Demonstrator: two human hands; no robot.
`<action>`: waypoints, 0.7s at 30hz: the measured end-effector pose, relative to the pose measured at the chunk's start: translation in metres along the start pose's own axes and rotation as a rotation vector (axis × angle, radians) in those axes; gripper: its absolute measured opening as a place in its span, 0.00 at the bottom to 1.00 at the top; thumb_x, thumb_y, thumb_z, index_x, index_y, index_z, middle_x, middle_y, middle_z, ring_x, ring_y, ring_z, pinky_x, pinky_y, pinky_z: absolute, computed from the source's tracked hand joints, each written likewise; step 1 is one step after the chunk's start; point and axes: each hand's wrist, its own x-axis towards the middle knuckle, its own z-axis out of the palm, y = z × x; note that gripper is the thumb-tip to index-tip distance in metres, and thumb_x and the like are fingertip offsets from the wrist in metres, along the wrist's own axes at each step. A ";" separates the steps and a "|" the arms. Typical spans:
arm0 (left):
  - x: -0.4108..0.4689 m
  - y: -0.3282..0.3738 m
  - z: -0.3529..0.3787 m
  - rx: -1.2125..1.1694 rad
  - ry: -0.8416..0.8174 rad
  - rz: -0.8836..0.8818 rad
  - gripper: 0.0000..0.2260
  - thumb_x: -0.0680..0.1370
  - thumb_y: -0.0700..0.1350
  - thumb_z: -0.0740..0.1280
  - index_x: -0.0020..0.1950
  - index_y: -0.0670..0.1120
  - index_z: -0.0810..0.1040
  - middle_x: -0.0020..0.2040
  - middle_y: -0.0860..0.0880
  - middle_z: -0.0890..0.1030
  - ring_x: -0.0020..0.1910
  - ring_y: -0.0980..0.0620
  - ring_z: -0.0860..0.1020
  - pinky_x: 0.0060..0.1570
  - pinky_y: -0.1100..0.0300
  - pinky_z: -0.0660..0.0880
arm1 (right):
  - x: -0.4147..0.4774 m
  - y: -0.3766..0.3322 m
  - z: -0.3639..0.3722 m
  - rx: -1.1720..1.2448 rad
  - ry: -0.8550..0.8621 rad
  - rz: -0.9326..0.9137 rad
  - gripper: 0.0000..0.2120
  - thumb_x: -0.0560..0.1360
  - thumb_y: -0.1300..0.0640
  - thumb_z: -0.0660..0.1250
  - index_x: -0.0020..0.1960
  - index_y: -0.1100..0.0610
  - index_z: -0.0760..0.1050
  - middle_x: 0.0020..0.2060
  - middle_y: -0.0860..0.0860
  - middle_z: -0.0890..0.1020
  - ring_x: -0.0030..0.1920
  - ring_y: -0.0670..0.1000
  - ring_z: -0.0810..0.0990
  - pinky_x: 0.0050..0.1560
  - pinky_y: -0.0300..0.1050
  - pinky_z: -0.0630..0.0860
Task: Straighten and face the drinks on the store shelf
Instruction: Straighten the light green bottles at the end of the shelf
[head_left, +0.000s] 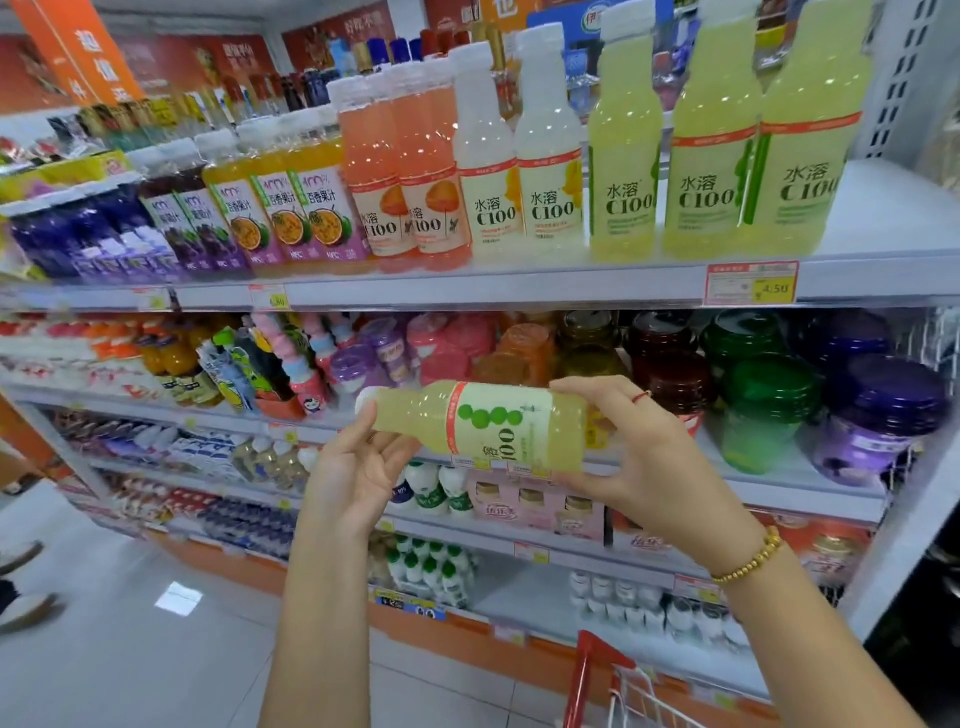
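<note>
Two bare forearms rise from the bottom edge, hands apart, one at each end of a drink held sideways in front of a tall store shelf unit. On its top shelf a long row of drinks stands upright, labels mostly forward. At the right end are three yellow-green bottles, with a bare stretch of shelf just beyond them. The matching bottle in the hands is off the shelf — it lies horizontal at the level of the second shelf, white cap pointing left, label toward the camera but on its side. The right hand wraps fingers and thumb round the base end. The left hand is open, palm up, fingers loosely under the neck, supporting rather than gripping. That looks like the weak point: with a firm hold at one end only, the smooth bottle could roll off the open palm as it is tipped upright. It would then drop to the tiled floor or into the red cart below. Raised carelessly, it could also clip the shelf lip or the price tag, or nudge the nearest standing bottle — tall, narrow and close together, they would probably topple one another. Set down without a last turn, its label may face sideways.
</note>
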 end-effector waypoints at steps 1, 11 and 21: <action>-0.004 0.002 0.005 0.057 -0.002 0.023 0.06 0.79 0.43 0.61 0.51 0.41 0.74 0.33 0.47 0.79 0.28 0.53 0.79 0.31 0.65 0.79 | -0.003 0.005 0.004 0.014 0.005 0.032 0.33 0.65 0.43 0.74 0.65 0.39 0.63 0.57 0.39 0.70 0.56 0.35 0.70 0.55 0.31 0.71; -0.025 0.010 0.028 0.347 -0.161 0.269 0.16 0.70 0.52 0.70 0.50 0.43 0.76 0.42 0.50 0.83 0.43 0.52 0.81 0.45 0.63 0.79 | -0.024 0.011 0.024 0.793 -0.045 0.326 0.27 0.67 0.56 0.76 0.61 0.49 0.68 0.50 0.46 0.83 0.48 0.48 0.83 0.40 0.38 0.78; -0.016 0.010 0.057 0.330 -0.050 0.325 0.05 0.77 0.42 0.66 0.49 0.42 0.79 0.39 0.50 0.84 0.36 0.55 0.81 0.38 0.62 0.79 | -0.018 -0.003 0.037 1.093 -0.085 0.498 0.21 0.73 0.48 0.65 0.64 0.51 0.70 0.59 0.57 0.79 0.52 0.57 0.82 0.46 0.47 0.81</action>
